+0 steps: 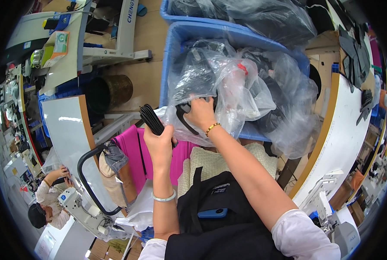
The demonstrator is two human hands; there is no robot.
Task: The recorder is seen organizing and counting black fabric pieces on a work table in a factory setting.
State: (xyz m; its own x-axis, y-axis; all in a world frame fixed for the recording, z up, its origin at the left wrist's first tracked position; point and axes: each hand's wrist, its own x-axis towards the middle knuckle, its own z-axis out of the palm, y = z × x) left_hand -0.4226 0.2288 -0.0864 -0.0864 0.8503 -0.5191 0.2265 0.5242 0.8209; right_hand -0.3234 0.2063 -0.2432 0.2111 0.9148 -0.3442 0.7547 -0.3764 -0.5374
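In my left hand (159,149) is a neat bundle of narrow black strips (151,119), standing up out of the closed fingers. My right hand (201,114) reaches into the mouth of a clear plastic bag (195,80), its fingers curled down at some black pieces (184,118); the fingertips are partly hidden. The bag lies among other clear bags in a blue plastic bin (171,56). One neighbouring bag (245,93) shows a red tie (243,67) at its top.
Bright pink cloth (128,149) hangs before me on the left. White-topped tables (68,119) stand on both sides, with sewing machines (83,212) near them. A second blue bin (193,19) holds more bagged dark pieces. Another person (50,197) works at the far left.
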